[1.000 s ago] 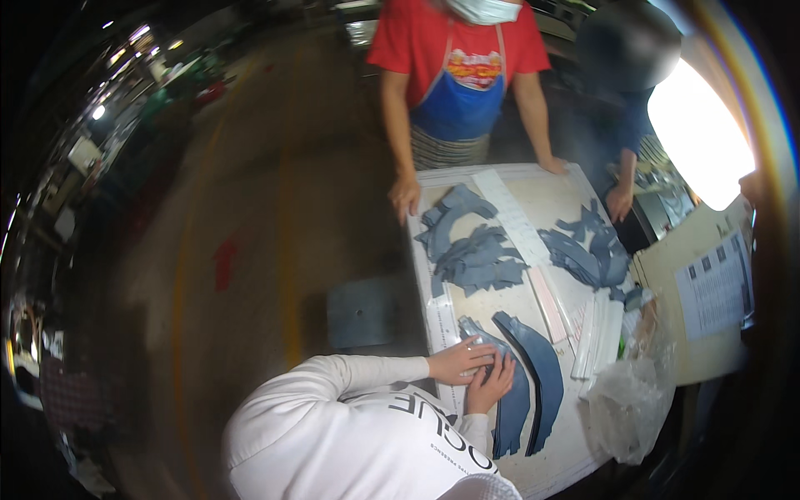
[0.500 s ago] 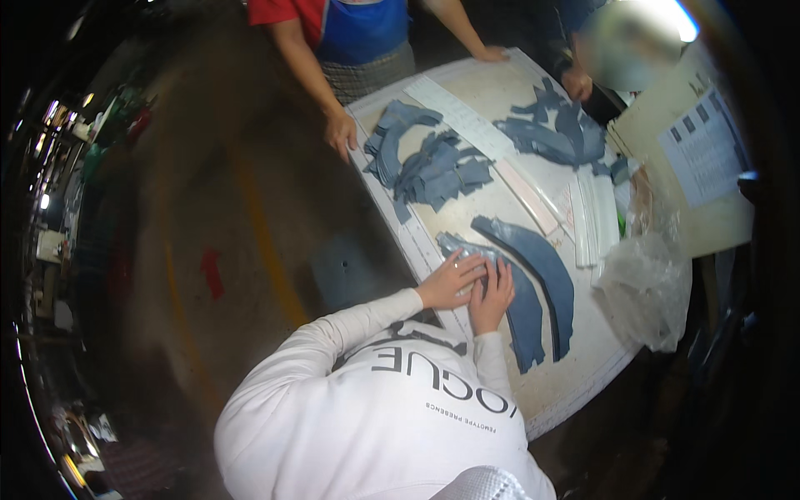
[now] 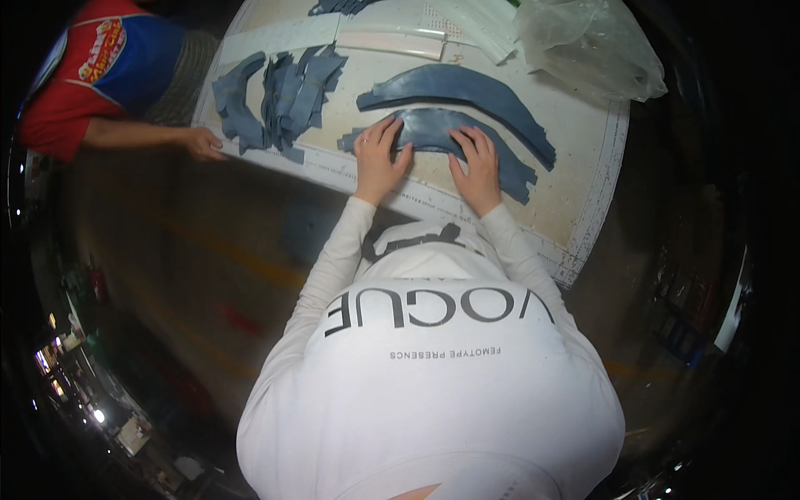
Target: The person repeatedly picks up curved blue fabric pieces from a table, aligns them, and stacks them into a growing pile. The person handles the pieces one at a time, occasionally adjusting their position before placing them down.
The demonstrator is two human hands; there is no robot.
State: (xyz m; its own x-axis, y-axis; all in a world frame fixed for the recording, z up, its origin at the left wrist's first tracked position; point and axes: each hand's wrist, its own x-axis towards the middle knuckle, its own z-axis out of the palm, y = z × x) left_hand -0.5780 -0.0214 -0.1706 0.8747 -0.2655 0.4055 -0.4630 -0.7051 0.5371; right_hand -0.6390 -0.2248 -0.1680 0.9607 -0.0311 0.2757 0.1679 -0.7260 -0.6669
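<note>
A curved stack of blue-grey fabric-like pieces [image 3: 429, 129] lies near the table's front edge. On its left part rests my left hand [image 3: 381, 162], fingers stretched over the top and thumb apart at the near edge. My right hand [image 3: 477, 171] touches the same stack farther right, its fingers spread and its thumb by the near edge. Neither hand is closed around the stack. Just beyond it, a second, longer curved stack [image 3: 458, 83] of the same colour lies apart, with a narrow gap between the two.
Bundles of blue-grey pieces [image 3: 300, 96] lie to the left on the pale table [image 3: 575, 192]. Long white strips [image 3: 392, 40] and a crumpled clear plastic bag [image 3: 587, 46] are at the back. At the left edge a co-worker's hand [image 3: 202, 143] touches the table.
My hands, close together before, are now apart along the near stack. The head view has turned, so the table sits higher and the co-worker appears at the left.
</note>
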